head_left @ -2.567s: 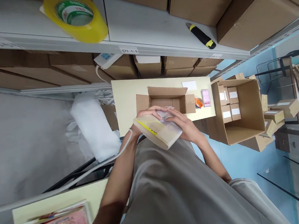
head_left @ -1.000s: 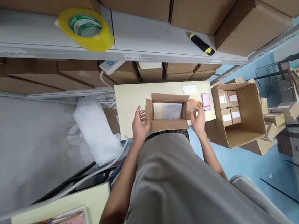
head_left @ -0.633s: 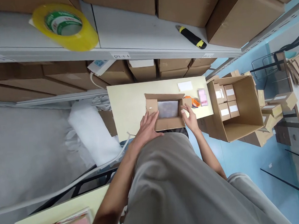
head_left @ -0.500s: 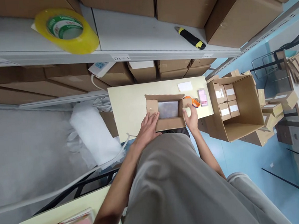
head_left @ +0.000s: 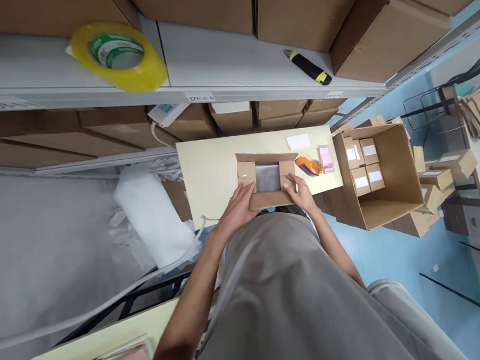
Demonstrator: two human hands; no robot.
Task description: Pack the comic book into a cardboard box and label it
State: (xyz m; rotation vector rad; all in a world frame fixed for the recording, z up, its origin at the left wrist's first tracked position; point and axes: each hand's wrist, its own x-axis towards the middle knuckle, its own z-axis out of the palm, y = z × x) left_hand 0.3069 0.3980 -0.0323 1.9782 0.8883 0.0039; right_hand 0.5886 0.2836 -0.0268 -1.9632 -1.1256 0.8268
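A small cardboard box [head_left: 268, 200] stands on a pale yellow table [head_left: 210, 165]. Inside it lies a plastic-wrapped packet [head_left: 268, 177]. My left hand [head_left: 238, 203] lies with fingers stretched on the box's left flap, which is folded in. My right hand [head_left: 300, 190] presses the right flap inward, fingers flat on it. The far flap still stands up.
An orange tape dispenser [head_left: 308, 166], a pink item [head_left: 326, 158] and a white label [head_left: 298, 141] lie right of the box. A large open carton [head_left: 389, 202] holds small boxes. The shelf above carries a yellow tape roll [head_left: 119, 57] and a utility knife [head_left: 308, 67]. White padding [head_left: 152, 213] lies left.
The packet went from my hands into the box. Both hands then moved to the side flaps and folded them in over it.
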